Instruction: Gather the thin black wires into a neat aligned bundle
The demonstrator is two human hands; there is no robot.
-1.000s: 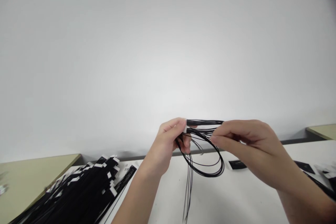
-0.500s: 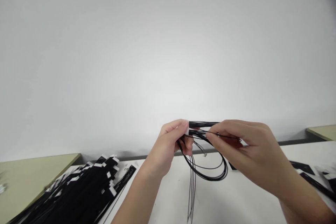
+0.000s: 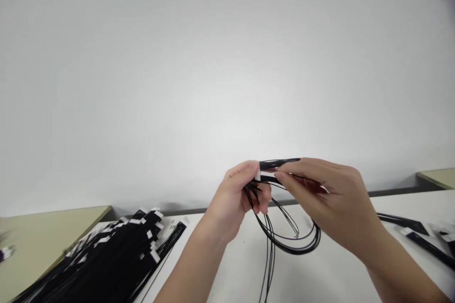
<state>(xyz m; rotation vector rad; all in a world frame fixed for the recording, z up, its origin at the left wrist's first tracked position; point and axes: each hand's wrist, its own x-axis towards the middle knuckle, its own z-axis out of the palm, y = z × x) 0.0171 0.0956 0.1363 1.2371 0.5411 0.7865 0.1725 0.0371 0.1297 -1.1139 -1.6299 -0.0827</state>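
Note:
Thin black wires (image 3: pixel 279 163) run between my two hands above the table. My left hand (image 3: pixel 236 199) pinches their end at a white connector-like piece (image 3: pixel 258 171), partly covered by the thumb. On the other side my right hand (image 3: pixel 323 194) is closed on the same wires, thumb and forefinger pressed together close to the white piece. Below the hands, a loop of the wires (image 3: pixel 300 250) hangs down. Several loose strands (image 3: pixel 269 255) dangle beneath my left hand toward the tabletop. The part inside my right palm is hidden.
A thick pile of black wires with white ends (image 3: pixel 106 260) lies at the left. More black wire bundles (image 3: pixel 428 248) rest at the right. The white table (image 3: pixel 234 279) meets a pale wall (image 3: pixel 213 80); beige surfaces (image 3: pixel 46 232) flank both sides.
My right hand has shifted slightly left, closer to the white piece. My left hand has moved a little right, and the hanging loop has swung right and lower.

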